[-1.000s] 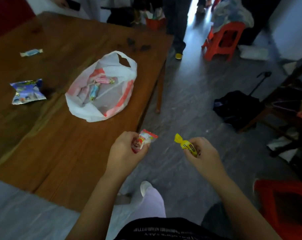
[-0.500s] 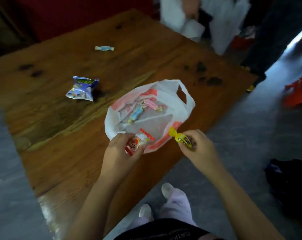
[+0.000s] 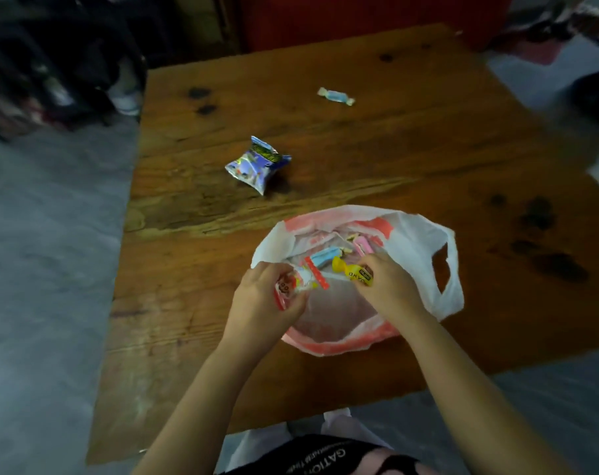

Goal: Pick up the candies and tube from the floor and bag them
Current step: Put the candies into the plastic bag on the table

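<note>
A white and red plastic bag [image 3: 418, 234] lies open on the wooden table [image 3: 222, 320], with a blue candy [image 3: 323, 258] and a pink candy [image 3: 363, 246] inside it. My left hand [image 3: 263, 303] grips a red and white candy packet [image 3: 303, 279] at the bag's near left rim. My right hand [image 3: 388, 286] pinches a yellow wrapped candy [image 3: 354, 272] over the bag's opening. No tube is in view.
A shiny blue snack packet [image 3: 256, 164] and a blue wrapped candy [image 3: 335, 96] lie farther back on the table. Grey floor runs along the left and near sides. Dark clutter [image 3: 51, 70] and a white shoe [image 3: 126, 97] sit at the far left corner.
I have turned from the floor toward the table. Both hands carried their candies forward and now sit over the bag's opening.
</note>
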Motion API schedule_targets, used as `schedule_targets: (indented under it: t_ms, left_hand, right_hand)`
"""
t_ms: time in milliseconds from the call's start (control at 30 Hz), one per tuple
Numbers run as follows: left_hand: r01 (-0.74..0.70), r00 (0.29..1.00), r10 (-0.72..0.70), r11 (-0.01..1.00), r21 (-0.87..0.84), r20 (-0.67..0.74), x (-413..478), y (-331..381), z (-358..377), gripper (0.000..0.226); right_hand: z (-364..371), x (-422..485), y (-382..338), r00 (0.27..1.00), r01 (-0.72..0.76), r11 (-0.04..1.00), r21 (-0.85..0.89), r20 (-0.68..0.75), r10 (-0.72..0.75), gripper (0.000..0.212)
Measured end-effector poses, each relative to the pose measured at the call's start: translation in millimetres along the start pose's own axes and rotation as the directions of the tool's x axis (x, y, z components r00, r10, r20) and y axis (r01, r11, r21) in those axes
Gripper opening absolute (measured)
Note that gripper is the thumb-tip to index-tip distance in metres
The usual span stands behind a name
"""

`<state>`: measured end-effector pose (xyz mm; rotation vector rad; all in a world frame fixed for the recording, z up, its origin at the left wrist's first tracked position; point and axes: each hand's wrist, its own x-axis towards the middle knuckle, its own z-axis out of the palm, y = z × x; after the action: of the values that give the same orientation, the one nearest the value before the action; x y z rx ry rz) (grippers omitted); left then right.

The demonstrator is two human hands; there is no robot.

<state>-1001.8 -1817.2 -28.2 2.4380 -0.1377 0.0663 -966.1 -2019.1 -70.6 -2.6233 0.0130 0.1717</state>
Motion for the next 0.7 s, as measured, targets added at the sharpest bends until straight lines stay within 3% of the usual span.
schedule_targets:
  t_ms: [200,333,500,700]
  left_hand:
    - [0.05,0.999,-0.05,0.997,0.053,-0.008,4.5,0.1,11.1,0.039]
    - [0.022,0.999,-0.025,0.994,0.105,0.027,15.1,6.4,21.7,0.042]
    - [-0.051,0.976,0.015,0.985,0.165,0.215,31.1,12.1,43.9,0.042]
    - [-0.098,0.932,-0.063,0.904,0.416,0.356,35.6,8.4,65.1,0.043]
  right_hand:
    - [7.4,10.3,0.9,0.998,0.048,0.997,-0.061,0.043,-0.045,0.022]
    - [-1.8,6.9,9.8,0.998,0.037,0.995,0.094,0.047,-0.041,0.027]
    - [-29.9,-7.7,22.1,0.992,0.084,0.97,0.23,-0.108,-0.06,0.028]
    - [-45.2,-25.9,33.4,0.972,0.132,0.957,0.259,-0.222,-0.074,0.022]
